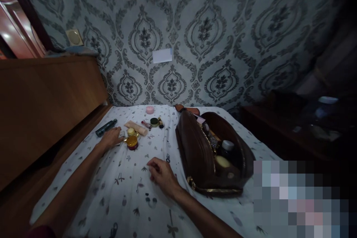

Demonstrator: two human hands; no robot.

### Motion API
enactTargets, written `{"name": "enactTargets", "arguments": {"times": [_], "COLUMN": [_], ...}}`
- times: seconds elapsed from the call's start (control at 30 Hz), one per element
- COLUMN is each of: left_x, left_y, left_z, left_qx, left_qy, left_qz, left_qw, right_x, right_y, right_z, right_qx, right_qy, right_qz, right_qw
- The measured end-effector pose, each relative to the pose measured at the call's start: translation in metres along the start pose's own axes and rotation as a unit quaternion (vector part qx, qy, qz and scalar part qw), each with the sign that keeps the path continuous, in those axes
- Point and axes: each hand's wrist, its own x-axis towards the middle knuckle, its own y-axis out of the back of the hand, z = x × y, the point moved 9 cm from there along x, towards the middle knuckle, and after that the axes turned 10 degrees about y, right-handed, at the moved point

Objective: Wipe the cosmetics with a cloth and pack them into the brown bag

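My left hand (111, 138) reaches to the cosmetics on the left, its fingers bent down over a small clear item (122, 134), mostly hidden. Beside its fingertips are a jar with an amber lid (132, 141) and a small container with a pale yellow cap (131, 131). A dark green bottle (106, 128) lies just behind that hand, and a beige tube (136, 127) lies farther right. My right hand (162, 174) hovers over the sheet with loosely curled fingers and nothing in it. To its right, a brown cosmetic bag (192, 148) stands unzipped, with several bottles inside.
Toward the wall are a pink jar (150, 109), a dark green round jar (154, 122), a small black and gold tube (160, 123) and a lip gloss tube (146, 124). An orange-brown case (192, 111) lies behind the bag. A wooden panel (52, 104) borders the left side.
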Motion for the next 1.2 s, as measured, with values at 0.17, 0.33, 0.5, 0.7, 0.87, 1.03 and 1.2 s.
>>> {"name": "enactTargets", "arguments": {"times": [0.17,0.33,0.5,0.7,0.87,1.03,1.2], "left_x": [-0.002,0.000,-0.002,-0.011,-0.019,-0.030,-0.043], "left_y": [0.002,-0.003,-0.009,-0.013,-0.012,-0.008,-0.007], "left_z": [-0.010,-0.031,-0.041,-0.038,-0.036,-0.027,-0.024], "left_qx": [-0.027,-0.072,-0.109,-0.120,-0.108,-0.086,-0.060], "left_qy": [0.048,0.087,0.090,0.061,0.061,0.065,0.077], "left_qz": [0.015,0.032,0.053,0.060,0.060,0.056,0.038], "left_qw": [0.998,0.993,0.989,0.989,0.990,0.993,0.994], "right_x": [0.001,0.001,0.001,0.001,0.002,0.002,0.003], "right_y": [0.001,-0.001,-0.001,-0.001,-0.001,-0.002,-0.004], "right_z": [-0.004,-0.002,0.000,0.000,-0.002,0.000,0.003], "right_qx": [-0.014,0.001,-0.014,-0.018,-0.032,-0.045,-0.031], "right_qy": [0.011,0.010,0.006,0.008,0.013,0.020,0.015], "right_qz": [0.003,0.001,-0.004,-0.006,-0.010,-0.009,-0.016], "right_qw": [1.000,1.000,1.000,1.000,0.999,0.999,0.999]}}
